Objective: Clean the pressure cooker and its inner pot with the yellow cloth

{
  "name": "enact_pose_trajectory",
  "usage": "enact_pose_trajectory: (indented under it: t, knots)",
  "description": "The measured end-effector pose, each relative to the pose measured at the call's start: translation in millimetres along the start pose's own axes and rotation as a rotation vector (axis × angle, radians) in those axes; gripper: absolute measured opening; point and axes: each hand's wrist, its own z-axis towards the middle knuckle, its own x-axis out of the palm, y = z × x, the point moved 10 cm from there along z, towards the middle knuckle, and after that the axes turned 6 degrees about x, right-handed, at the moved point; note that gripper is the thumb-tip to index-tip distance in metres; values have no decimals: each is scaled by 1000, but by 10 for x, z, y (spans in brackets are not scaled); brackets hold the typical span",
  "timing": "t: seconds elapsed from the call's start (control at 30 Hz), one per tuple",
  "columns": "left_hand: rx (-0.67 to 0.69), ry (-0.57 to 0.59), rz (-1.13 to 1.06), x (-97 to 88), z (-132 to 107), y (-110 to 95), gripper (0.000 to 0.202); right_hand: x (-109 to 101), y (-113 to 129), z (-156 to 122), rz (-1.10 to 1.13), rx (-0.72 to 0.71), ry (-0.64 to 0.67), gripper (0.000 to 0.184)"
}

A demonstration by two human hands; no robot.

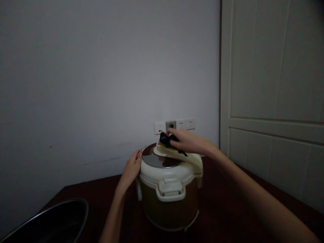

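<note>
A pan (pixel 60 221) is sitting at eight o'clock. At six, the cooker (pixel 169 210) is standing, the left hand (pixel 133 167) resting loosely at its ten o'clock, the right hand (pixel 184 139) grasping a black piece (pixel 165 139) on top, seemingly working the lid (pixel 155 160); next is probably needing steady bracing.

a cooker (pixel 169 211) with a dull brownish body stands upright on a dark table (pixel 222 199), its cream lid (pixel 152 172) on, black knob (pixel 165 139) on top.
</note>
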Motion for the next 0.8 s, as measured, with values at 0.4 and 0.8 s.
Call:
enact_pose_trajectory:
  t: [0.4,0.8]
  knots:
    - [48,-21,-6,164,21,10,40,587,-553,598,188,232,10,37]
    - [50,27,21,182,8,0,44,345,114,41,142,-73,-210,21]
